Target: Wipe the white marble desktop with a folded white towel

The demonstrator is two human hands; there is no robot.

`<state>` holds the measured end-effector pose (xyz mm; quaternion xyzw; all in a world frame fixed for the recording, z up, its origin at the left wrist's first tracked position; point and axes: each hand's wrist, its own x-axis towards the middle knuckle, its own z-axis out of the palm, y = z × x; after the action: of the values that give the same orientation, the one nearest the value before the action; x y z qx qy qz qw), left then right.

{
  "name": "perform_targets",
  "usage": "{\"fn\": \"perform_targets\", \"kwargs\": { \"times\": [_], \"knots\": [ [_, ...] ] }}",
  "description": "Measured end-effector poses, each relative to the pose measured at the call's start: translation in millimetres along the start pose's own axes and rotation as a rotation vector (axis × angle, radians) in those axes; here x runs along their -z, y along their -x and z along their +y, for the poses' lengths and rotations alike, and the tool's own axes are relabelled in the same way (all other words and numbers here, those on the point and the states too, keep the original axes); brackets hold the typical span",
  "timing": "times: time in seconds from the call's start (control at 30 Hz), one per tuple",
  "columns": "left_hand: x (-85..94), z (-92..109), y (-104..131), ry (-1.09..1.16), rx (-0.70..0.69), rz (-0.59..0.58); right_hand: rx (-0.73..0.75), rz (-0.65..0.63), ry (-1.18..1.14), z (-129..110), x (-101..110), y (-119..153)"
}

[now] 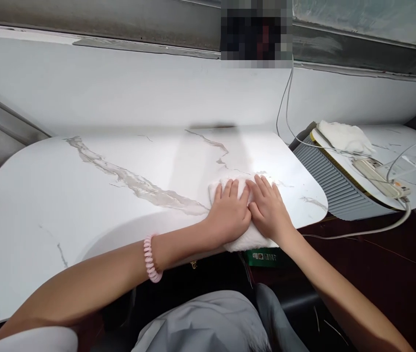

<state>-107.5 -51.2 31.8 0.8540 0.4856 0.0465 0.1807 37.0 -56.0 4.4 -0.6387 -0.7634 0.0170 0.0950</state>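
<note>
A white cloth (pixel 249 238) lies folded on the white marble-patterned table (pixel 149 161), close to its right end, with its near edge hanging slightly over the front. My left hand (pixel 230 212) rests flat on the cloth, fingers stretched out and slightly spread. Beside it, my right hand (pixel 268 208) also presses flat on the cloth with its fingers extended. The two hands touch or nearly touch at the thumbs. A pink coiled band (pixel 152 258) circles my left wrist.
To the right stands a ribbed cabinet (pixel 332 183) with a white top, holding another white cloth (pixel 345 137) and a power strip (pixel 380 178). A white cable (pixel 372 230) runs from the strip below the table's right end. A white wall (pixel 120 88) rises behind the table.
</note>
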Motion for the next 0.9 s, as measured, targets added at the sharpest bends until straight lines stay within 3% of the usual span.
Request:
{"fn": "perform_targets", "kwargs": {
  "times": [0.13,0.37,0.53,0.73,0.9],
  "knots": [
    [4.6,-21,-27,0.02,0.099,0.04,0.02,0.023,-0.065,-4,-5,-38],
    [16.9,-87,-112,0.029,0.189,0.301,0.013,0.046,-0.146,-7,-20,-155],
    [33.6,-127,-152,0.018,0.204,0.351,0.022,0.056,-0.161,-16,-27,-215],
    [45.2,-158,-165,-0.008,0.183,0.367,0.006,0.086,-0.137,-32,-36,-243],
    [42.7,-161,-160,-0.048,0.189,0.355,-0.012,0.071,-0.12,-38,-37,-237]
  ]
}}
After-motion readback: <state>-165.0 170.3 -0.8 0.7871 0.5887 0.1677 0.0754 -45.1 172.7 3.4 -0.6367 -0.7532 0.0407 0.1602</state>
